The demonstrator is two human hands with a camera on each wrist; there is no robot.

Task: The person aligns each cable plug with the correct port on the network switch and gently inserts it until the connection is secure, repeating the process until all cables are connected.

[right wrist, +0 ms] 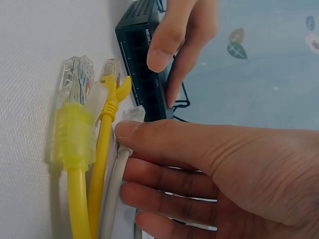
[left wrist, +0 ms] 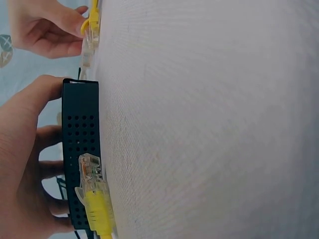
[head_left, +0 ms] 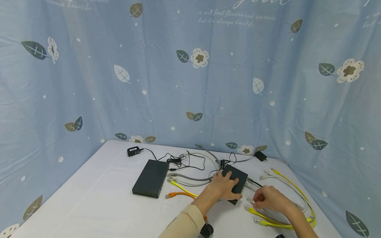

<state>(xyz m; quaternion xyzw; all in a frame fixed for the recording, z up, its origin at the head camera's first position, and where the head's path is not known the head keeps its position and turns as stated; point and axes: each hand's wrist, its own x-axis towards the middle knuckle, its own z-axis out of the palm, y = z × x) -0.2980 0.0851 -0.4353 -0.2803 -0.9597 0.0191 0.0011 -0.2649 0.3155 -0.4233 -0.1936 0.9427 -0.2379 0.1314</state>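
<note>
A small black network switch (head_left: 237, 174) lies flat on the white table. My left hand (head_left: 224, 186) spreads over its top and grips it, thumb at the edge by the port side, which shows in the right wrist view. Vent holes line the side facing the left wrist camera. My right hand (head_left: 269, 199) is just right of the switch and pinches the plug end of a light grey Ethernet cable (right wrist: 114, 181) between thumb and index finger. The clear plug (right wrist: 134, 114) points toward the ports, apart from them. Beside it lie two yellow Ethernet cables (right wrist: 77, 199).
A larger black box (head_left: 151, 178) lies left. Grey, yellow and orange cables (head_left: 178, 194) run between the two boxes. Power adapters (head_left: 133, 151) with thin black cords lie at the back. Yellow and grey cables (head_left: 309, 201) curve at the right, and a patterned curtain (head_left: 166, 82) hangs behind.
</note>
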